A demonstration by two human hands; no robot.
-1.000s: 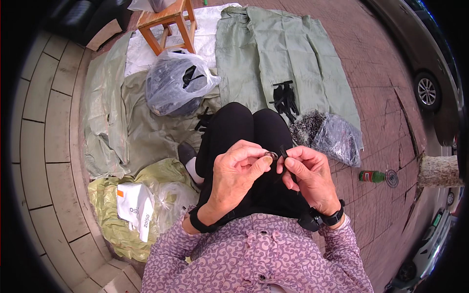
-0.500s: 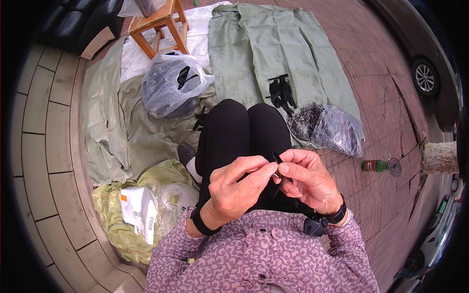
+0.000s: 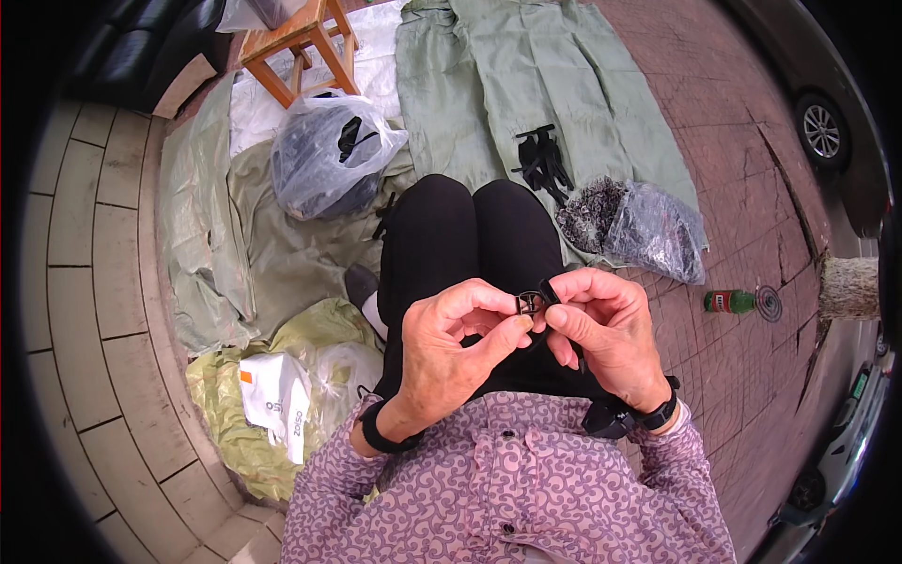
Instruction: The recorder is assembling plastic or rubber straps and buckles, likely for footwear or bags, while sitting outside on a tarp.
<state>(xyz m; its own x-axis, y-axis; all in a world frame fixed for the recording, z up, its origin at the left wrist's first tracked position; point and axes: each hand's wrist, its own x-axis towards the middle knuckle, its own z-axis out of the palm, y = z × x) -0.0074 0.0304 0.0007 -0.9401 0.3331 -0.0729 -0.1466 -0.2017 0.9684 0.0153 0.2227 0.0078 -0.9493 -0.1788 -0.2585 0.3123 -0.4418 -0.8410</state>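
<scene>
Centre of frame: left hand (image 3: 438,338), thumb and index finger pinching the left edge of a small buckle (image 3: 529,304). Buckle dark, metallic-looking, open-framed, rounded at right; finer detail too small to read. Just beside its right side, a narrow black strap (image 3: 549,292); whether threaded through, cannot tell. Right hand (image 3: 609,329) grips strap between thumb and index finger. Right of frame: green bottle (image 3: 740,301), lying on paving.

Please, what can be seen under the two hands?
Under the left hand and right hand, which hold a small dark buckle and a black strap, the black trousers show. Whatever lies directly beneath is covered, so I cannot tell.
</scene>
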